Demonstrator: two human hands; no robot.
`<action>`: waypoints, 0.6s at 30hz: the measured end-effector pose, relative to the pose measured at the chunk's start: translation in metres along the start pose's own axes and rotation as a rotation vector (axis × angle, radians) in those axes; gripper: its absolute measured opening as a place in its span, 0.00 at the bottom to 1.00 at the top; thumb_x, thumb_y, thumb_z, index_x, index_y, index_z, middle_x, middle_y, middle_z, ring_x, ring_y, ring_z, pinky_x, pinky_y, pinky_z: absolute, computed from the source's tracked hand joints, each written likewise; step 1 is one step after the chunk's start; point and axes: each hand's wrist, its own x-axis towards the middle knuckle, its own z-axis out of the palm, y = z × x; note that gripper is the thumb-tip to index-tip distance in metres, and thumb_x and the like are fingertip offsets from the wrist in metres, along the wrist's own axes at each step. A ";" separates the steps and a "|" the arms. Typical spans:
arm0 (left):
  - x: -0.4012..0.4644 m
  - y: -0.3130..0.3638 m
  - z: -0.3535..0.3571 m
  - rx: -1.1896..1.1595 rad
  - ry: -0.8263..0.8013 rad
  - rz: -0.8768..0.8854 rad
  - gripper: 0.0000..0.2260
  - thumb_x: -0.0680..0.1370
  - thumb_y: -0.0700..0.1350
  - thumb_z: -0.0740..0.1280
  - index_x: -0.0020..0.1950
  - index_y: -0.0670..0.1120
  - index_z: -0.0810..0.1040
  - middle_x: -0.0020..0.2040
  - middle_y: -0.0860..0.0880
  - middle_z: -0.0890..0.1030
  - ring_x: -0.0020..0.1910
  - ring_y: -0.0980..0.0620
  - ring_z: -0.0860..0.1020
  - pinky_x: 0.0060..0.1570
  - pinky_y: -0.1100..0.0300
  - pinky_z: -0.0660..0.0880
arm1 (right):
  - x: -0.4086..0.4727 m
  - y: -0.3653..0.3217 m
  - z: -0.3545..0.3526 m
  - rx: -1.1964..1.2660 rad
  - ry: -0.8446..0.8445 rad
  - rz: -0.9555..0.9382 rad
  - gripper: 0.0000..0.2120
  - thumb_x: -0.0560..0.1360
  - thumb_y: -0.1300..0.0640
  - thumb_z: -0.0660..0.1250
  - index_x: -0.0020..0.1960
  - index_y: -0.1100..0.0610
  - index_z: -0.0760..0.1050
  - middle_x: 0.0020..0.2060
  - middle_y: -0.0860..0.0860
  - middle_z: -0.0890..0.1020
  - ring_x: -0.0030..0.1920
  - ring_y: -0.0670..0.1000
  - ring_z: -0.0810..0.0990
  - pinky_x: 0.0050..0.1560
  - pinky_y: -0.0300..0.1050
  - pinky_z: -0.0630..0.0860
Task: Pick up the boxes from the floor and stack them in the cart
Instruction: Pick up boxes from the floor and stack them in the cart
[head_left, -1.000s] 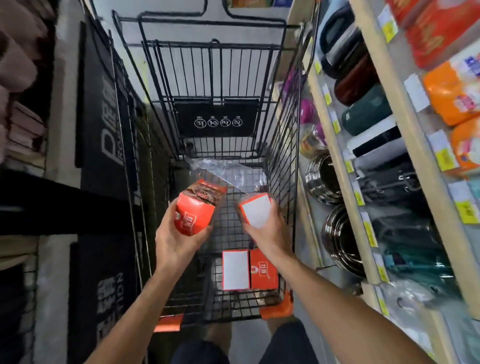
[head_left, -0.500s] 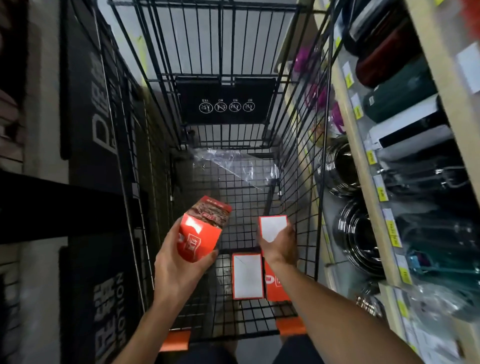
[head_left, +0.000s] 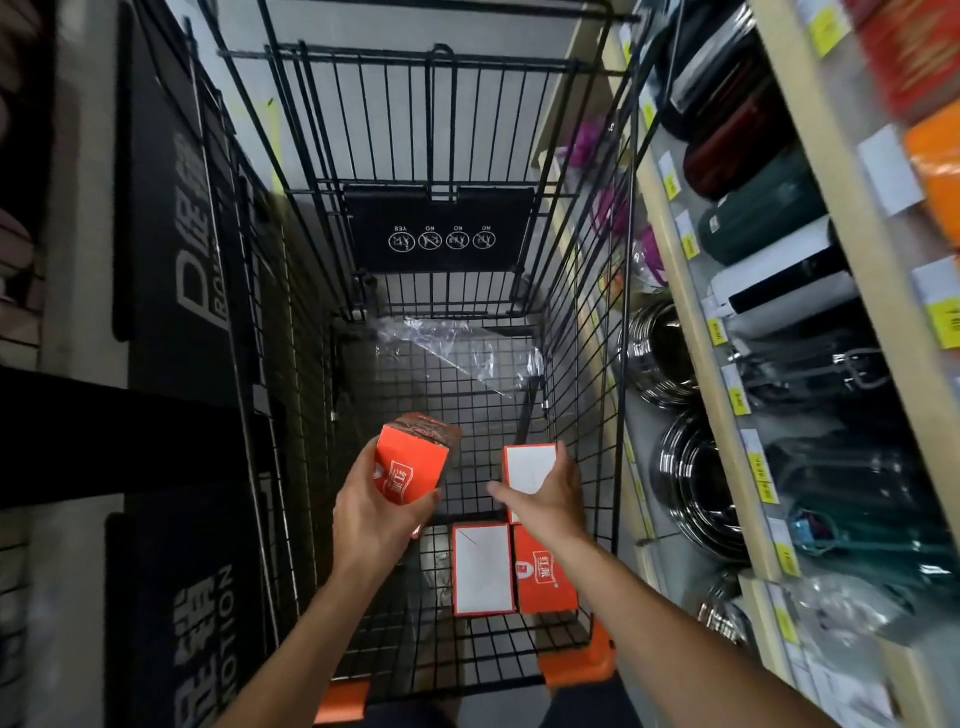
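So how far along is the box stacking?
Two orange boxes already lie side by side on the cart floor. The right hand is placing a third beyond them; the left hand holds a fourth. The floor is out of view.

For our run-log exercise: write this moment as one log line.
left hand: holds orange carton | right hand: places white-faced orange box | black wire cart: two boxes lying
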 end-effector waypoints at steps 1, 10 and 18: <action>0.005 0.001 0.007 0.011 0.002 -0.007 0.44 0.63 0.50 0.83 0.74 0.52 0.66 0.63 0.51 0.79 0.59 0.51 0.78 0.56 0.50 0.79 | -0.001 -0.002 -0.006 0.028 -0.001 -0.041 0.57 0.66 0.40 0.79 0.82 0.52 0.47 0.81 0.52 0.54 0.80 0.55 0.53 0.77 0.56 0.59; 0.030 -0.006 0.080 0.073 -0.052 -0.158 0.41 0.64 0.55 0.82 0.71 0.47 0.67 0.61 0.47 0.79 0.59 0.44 0.79 0.58 0.42 0.78 | -0.005 -0.002 -0.040 0.174 -0.027 -0.211 0.44 0.73 0.53 0.76 0.80 0.49 0.54 0.78 0.48 0.62 0.77 0.48 0.61 0.71 0.40 0.58; 0.016 -0.030 0.118 0.202 -0.327 -0.177 0.32 0.73 0.56 0.74 0.70 0.49 0.63 0.66 0.47 0.74 0.61 0.44 0.79 0.57 0.48 0.77 | -0.005 0.010 -0.036 0.187 -0.013 -0.241 0.43 0.73 0.56 0.75 0.80 0.48 0.54 0.76 0.48 0.66 0.75 0.48 0.66 0.75 0.48 0.63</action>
